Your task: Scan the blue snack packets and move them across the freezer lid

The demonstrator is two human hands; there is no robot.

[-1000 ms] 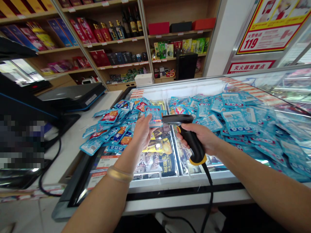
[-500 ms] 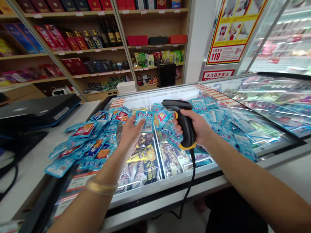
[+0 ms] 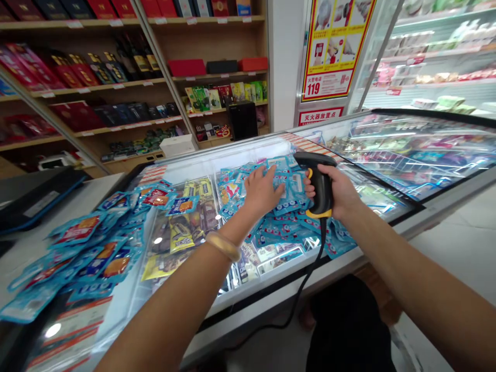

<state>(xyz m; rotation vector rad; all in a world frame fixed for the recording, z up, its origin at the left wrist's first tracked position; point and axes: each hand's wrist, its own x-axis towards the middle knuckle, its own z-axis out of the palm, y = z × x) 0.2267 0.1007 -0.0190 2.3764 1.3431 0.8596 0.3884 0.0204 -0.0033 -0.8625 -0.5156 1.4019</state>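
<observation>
My right hand (image 3: 343, 194) is wrapped round the handle of a black and yellow barcode scanner (image 3: 322, 188), whose head points left over the packets. From its base a black cable (image 3: 306, 284) hangs down past the freezer edge. With fingers spread, my left hand (image 3: 261, 192) reaches over a heap of small blue snack packets (image 3: 289, 206) on the freezer's glass top; whether its fingertips touch them I cannot tell. At the left lies another pile of blue packets (image 3: 112, 253), many face up. One blue packet (image 3: 183, 205) rests at that pile's right edge.
Under the glass of the chest freezer (image 3: 220, 305) are yellow and brown packages (image 3: 180, 232). A counter (image 3: 93, 199) with a dark flat device (image 3: 42, 199) stands at the left. Shelves (image 3: 209, 23) of boxes and bottles line the back, beside a fire-notice poster (image 3: 333, 49).
My left hand has let go of the blue packet and moved right to the other heap. A packet now lies at the left pile's edge. The view has turned right.
</observation>
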